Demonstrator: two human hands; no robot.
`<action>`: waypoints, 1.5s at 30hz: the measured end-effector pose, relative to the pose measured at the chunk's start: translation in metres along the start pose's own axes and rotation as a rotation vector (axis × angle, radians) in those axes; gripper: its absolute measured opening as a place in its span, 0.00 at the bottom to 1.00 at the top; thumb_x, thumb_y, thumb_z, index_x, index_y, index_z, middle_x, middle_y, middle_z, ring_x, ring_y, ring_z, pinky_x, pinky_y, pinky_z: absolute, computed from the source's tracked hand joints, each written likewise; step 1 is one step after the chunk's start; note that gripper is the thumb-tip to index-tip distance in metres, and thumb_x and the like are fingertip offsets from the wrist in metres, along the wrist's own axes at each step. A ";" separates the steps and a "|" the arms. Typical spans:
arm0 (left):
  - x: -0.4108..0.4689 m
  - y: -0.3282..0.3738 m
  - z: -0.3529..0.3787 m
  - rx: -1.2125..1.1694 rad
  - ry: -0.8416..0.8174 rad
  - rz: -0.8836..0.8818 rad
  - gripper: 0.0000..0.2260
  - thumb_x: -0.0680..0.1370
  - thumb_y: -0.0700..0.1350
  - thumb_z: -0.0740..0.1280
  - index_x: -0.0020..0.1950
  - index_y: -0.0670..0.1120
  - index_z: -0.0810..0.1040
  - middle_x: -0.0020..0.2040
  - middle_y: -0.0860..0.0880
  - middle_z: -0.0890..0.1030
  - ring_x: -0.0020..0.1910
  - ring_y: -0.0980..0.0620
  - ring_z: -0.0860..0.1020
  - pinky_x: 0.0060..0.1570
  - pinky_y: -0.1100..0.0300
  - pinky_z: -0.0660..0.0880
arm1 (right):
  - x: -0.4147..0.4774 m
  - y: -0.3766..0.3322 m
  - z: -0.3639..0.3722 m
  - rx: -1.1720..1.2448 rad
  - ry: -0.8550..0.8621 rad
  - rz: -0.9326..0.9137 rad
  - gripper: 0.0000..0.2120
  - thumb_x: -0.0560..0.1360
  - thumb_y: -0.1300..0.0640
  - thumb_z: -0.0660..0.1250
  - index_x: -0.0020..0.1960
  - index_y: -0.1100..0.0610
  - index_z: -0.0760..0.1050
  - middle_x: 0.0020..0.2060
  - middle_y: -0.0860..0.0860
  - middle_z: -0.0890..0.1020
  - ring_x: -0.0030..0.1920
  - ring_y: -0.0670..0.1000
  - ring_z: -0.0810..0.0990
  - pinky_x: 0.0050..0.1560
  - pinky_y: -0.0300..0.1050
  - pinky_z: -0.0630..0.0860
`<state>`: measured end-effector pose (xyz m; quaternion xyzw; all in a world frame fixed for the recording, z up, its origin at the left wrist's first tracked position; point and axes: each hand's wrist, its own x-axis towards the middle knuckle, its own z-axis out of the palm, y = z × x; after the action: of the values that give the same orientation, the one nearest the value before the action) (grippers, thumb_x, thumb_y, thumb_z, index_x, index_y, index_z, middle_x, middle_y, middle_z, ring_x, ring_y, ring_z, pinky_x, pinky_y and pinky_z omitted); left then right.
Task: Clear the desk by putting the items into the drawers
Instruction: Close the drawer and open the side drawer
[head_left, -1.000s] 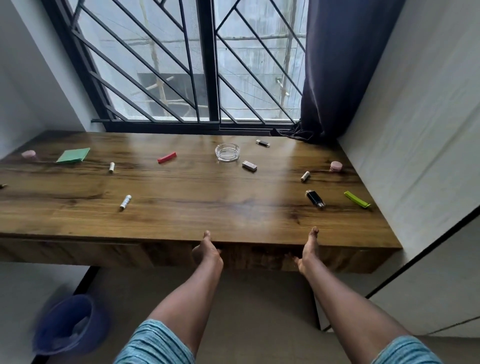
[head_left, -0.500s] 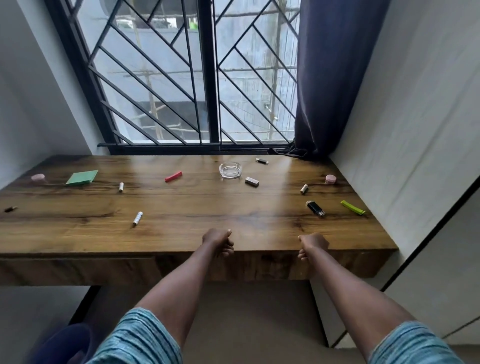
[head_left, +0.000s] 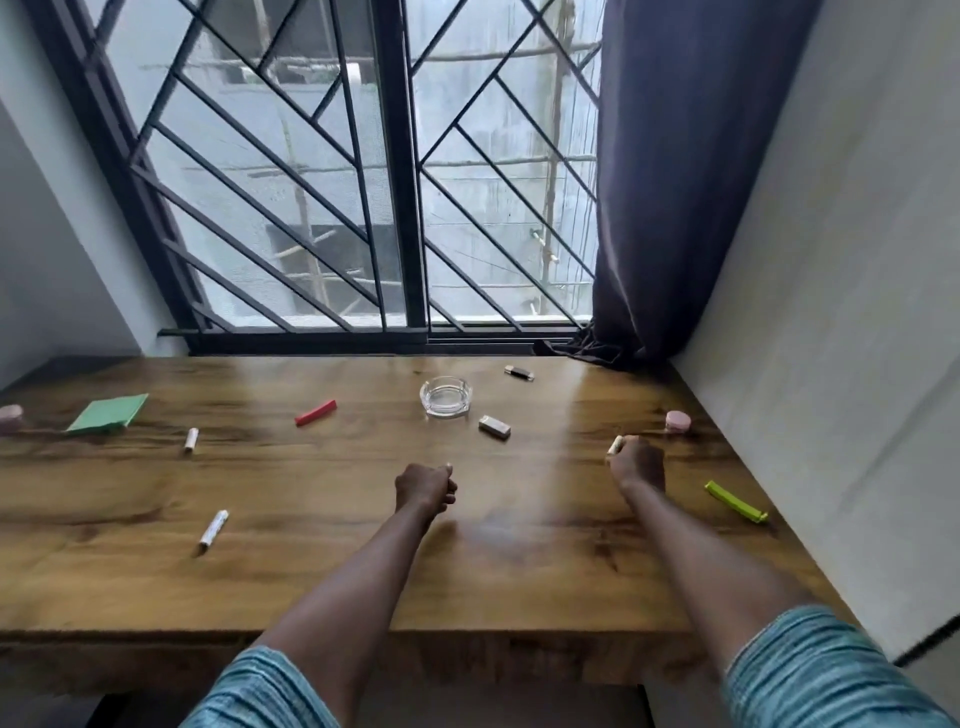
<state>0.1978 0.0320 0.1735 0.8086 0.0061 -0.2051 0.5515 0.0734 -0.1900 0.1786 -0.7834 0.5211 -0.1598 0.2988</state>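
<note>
The wooden desk (head_left: 311, 571) carries scattered small items. My right hand (head_left: 639, 462) is curled over the right side of the desk, its fingertips pinching a small cream tube (head_left: 615, 445). A black lighter seen there earlier is hidden under that hand or wrist. My left hand (head_left: 423, 486) hovers mid-desk as a fist with nothing in it. A glass ashtray (head_left: 445, 397), a silver lighter (head_left: 494, 427) and a red stick (head_left: 316, 412) lie beyond the hands. A green clip (head_left: 735, 501) and a pink jar (head_left: 678, 420) lie to the right. No open drawer shows.
On the left lie two white tubes (head_left: 191, 440) (head_left: 214, 528), a green pad (head_left: 109, 413) and another pink jar (head_left: 10, 418). A small dark stick (head_left: 518, 372) lies near the barred window. A dark curtain (head_left: 675, 208) hangs at the back right, beside the wall.
Both hands left the desk's front edge and moved forward over the top. The right hand reached the cream tube and now covers the black lighter. The camera came closer.
</note>
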 end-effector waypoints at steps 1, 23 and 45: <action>0.010 0.007 0.004 0.008 0.015 -0.002 0.16 0.77 0.42 0.65 0.30 0.40 0.76 0.29 0.45 0.77 0.26 0.51 0.75 0.27 0.63 0.71 | 0.015 -0.005 0.002 -0.008 0.001 -0.007 0.14 0.78 0.62 0.56 0.56 0.64 0.78 0.55 0.63 0.80 0.56 0.61 0.79 0.54 0.48 0.75; 0.093 0.024 -0.048 0.313 0.389 -0.167 0.15 0.77 0.46 0.65 0.59 0.39 0.79 0.59 0.41 0.80 0.61 0.42 0.77 0.58 0.56 0.74 | 0.073 -0.085 0.083 -0.172 -0.118 -0.101 0.12 0.73 0.67 0.60 0.54 0.66 0.77 0.51 0.64 0.80 0.52 0.65 0.80 0.49 0.51 0.78; 0.139 -0.017 -0.203 0.575 0.450 -0.266 0.14 0.79 0.43 0.61 0.61 0.40 0.78 0.60 0.41 0.79 0.59 0.42 0.78 0.55 0.54 0.75 | 0.008 -0.234 0.197 -0.112 -0.138 -0.421 0.13 0.74 0.63 0.59 0.55 0.61 0.78 0.50 0.67 0.80 0.53 0.65 0.79 0.52 0.52 0.76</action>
<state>0.3866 0.1903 0.1738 0.9470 0.1740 -0.0857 0.2560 0.3559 -0.0732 0.1749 -0.8993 0.3325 -0.1357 0.2498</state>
